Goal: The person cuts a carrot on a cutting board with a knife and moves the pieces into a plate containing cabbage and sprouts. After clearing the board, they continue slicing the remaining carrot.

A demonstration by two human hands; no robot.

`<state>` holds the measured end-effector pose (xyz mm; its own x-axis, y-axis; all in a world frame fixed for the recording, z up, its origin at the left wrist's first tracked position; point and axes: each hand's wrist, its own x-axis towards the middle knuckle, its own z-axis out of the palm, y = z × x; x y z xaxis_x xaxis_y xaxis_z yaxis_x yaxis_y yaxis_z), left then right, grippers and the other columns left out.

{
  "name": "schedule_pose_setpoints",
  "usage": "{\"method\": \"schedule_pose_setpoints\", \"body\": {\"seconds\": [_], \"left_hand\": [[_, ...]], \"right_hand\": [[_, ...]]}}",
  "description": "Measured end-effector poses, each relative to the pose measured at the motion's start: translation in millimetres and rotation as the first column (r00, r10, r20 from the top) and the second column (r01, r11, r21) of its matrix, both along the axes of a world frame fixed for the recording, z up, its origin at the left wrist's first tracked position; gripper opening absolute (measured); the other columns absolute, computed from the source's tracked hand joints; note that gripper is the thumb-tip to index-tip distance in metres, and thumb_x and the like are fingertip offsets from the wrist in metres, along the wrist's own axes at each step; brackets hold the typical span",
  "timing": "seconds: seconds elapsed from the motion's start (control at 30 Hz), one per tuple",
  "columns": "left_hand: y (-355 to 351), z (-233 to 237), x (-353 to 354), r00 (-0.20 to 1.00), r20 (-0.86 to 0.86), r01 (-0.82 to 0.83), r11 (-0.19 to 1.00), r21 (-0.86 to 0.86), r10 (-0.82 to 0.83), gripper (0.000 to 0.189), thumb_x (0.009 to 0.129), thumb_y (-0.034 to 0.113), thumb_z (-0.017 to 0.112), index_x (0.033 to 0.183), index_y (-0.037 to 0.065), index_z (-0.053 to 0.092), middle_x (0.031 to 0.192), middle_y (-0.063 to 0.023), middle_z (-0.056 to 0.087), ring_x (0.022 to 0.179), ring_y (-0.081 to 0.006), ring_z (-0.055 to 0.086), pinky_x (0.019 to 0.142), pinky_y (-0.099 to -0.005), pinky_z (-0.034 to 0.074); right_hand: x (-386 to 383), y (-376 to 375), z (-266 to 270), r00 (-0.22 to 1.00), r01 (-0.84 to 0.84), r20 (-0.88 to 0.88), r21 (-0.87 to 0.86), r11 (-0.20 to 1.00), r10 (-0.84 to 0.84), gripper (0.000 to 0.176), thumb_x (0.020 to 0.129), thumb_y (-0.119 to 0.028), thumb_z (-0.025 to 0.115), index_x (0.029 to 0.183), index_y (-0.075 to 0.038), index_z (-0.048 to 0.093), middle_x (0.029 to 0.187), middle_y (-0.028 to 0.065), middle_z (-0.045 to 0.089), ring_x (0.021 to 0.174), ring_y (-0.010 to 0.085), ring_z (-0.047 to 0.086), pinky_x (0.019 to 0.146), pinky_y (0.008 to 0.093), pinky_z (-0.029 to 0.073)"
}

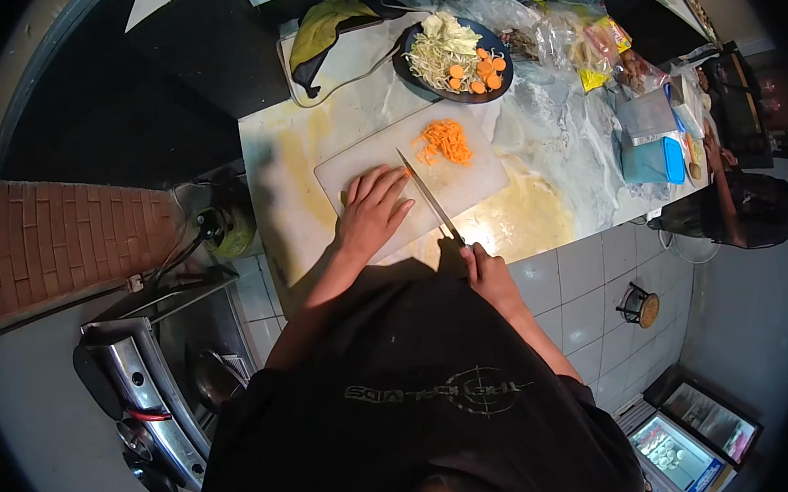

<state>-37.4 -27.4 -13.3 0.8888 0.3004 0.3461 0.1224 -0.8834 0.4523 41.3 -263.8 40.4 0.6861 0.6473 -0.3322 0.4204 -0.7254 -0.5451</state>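
Observation:
On the white cutting board (485, 181), my left hand (372, 213) holds down a small carrot piece (407, 170) under its fingertips. Most of that piece is hidden by the fingers, which are stretched forward with the thumb apart. My right hand (490, 276) is closed around the handle of a kitchen knife (431, 198). Its long blade points away from me, beside the left fingertips and next to the carrot piece. A heap of carrot strips (444, 142) lies on the board to the right of the blade.
Behind the board stands a dark plate (410, 78) with bean sprouts, cabbage and carrot slices. Plastic bags (571, 37) and a blue-lidded container (653, 162) occupy the table's right side. A green-and-black cloth (329, 33) lies at the back left. A stove (140, 401) is at lower left, a stool (640, 305) at right.

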Motion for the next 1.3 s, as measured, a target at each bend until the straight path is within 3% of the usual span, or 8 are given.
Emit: {"method": "schedule_pose_setpoints", "body": {"seconds": [0.37,0.47,0.53,0.77,1.03,1.27,1.3], "left_hand": [[0.4,4.0,1.3,1.000,-0.005,0.008,1.000,-0.005,-0.008,0.043,0.089,0.028,0.068,0.128,0.009,0.062,0.134,-0.0009,0.059,0.129,-0.0229,0.048,0.108,-0.0408,0.035],[0.8,3.2,1.5,1.000,-0.013,0.011,1.000,0.000,-0.011,0.044,0.090,0.030,0.066,0.129,0.009,0.061,0.135,-0.0004,0.058,0.129,-0.0223,0.047,0.108,-0.0409,0.034],[0.6,2.2,1.4,1.000,-0.023,0.015,1.000,0.006,-0.015,0.045,0.092,0.033,0.064,0.129,0.009,0.061,0.136,0.0001,0.057,0.130,-0.0218,0.047,0.109,-0.0411,0.033],[0.3,2.4,1.2,1.000,-0.021,0.008,1.000,0.014,-0.007,0.044,0.091,0.031,0.065,0.129,0.010,0.061,0.136,0.0005,0.057,0.130,-0.0220,0.047,0.108,-0.0409,0.034],[0.8,2.1,0.8,1.000,-0.021,0.009,1.000,0.002,-0.009,0.042,0.090,0.030,0.066,0.128,0.010,0.062,0.135,-0.0003,0.058,0.130,-0.0226,0.047,0.107,-0.0410,0.035],[0.5,0.5,1.3,1.000,-0.013,0.004,1.000,0.010,-0.004,0.043,0.091,0.031,0.065,0.128,0.010,0.062,0.136,0.0001,0.057,0.130,-0.0222,0.047,0.109,-0.0416,0.034],[0.2,1.2,1.5,1.000,-0.004,0.008,1.000,0.021,-0.008,0.042,0.091,0.029,0.066,0.127,0.010,0.063,0.135,-0.0003,0.058,0.129,-0.0230,0.048,0.108,-0.0412,0.035]], "right_hand": [[1.3,-1.1,-3.3,1.000,-0.023,0.016,0.011,1.000,0.023,0.034,0.104,-0.032,0.047,0.095,0.001,0.052,0.060,0.0291,0.058,0.061,0.0505,0.060,0.052,0.0576,0.046],[0.4,1.7,2.8,0.998,0.034,-0.053,-0.040,0.999,-0.036,0.034,0.105,-0.030,0.047,0.094,0.001,0.054,0.067,0.0324,0.058,0.071,0.0550,0.057,0.058,0.0588,0.042],[1.4,-2.6,-6.6,0.998,-0.039,0.049,0.020,0.999,0.038,0.034,0.104,-0.032,0.048,0.094,0.000,0.052,0.057,0.0286,0.057,0.058,0.0502,0.059,0.049,0.0572,0.046],[1.9,-3.1,-10.3,0.996,-0.046,0.075,0.018,0.999,0.044,0.034,0.104,-0.032,0.048,0.093,0.000,0.052,0.056,0.0286,0.057,0.056,0.0499,0.059,0.048,0.0569,0.046],[-4.3,5.2,-7.5,0.998,-0.035,0.040,-0.191,0.981,0.043,0.037,0.105,-0.037,0.043,0.105,-0.001,0.047,0.069,0.0320,0.063,0.067,0.0530,0.063,0.056,0.0587,0.051],[1.4,4.9,-6.5,0.999,-0.022,0.036,-0.194,0.981,0.030,0.038,0.105,-0.038,0.043,0.102,0.000,0.048,0.070,0.0319,0.063,0.068,0.0517,0.064,0.058,0.0581,0.052],[6.8,3.7,-1.8,0.999,-0.045,-0.022,-0.105,0.993,0.043,0.039,0.105,-0.037,0.043,0.101,0.000,0.050,0.072,0.0315,0.064,0.068,0.0514,0.064,0.058,0.0571,0.051]]}}
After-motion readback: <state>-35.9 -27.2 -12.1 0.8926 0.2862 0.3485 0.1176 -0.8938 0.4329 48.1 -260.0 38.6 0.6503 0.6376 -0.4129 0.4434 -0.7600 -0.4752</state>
